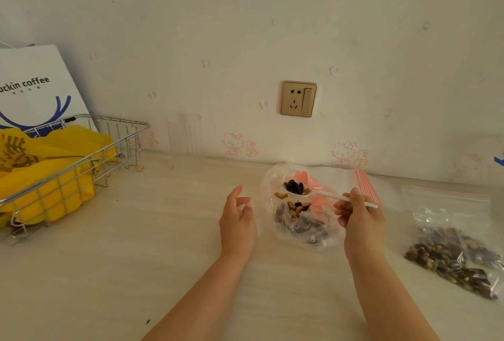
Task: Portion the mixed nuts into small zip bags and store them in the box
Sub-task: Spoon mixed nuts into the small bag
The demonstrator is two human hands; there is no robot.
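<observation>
Your right hand [360,212] pinches the handle of a white plastic spoon [321,195] between thumb and curled fingers; its bowl carries a small heap of dark raisins and a nut or two, held over the open clear bag of mixed nuts [300,220] lying on the desk [136,272] between your hands. That bag is crumpled and wide-mouthed (pink shows through it near the spoon), with brown, tan and dark pieces pooled in its lower half. Your left hand [237,218] sits just left of the bag, fingers loosely curled and a little spread; whether they touch the plastic, I cannot tell. To your right lies a filled zip bag [458,248] with a red seal strip, nuts settled toward its lower corner. A stack of empty zip bags [351,180] rests behind the spoon. A wire basket [81,160] holding yellow material stands far left.
</observation>
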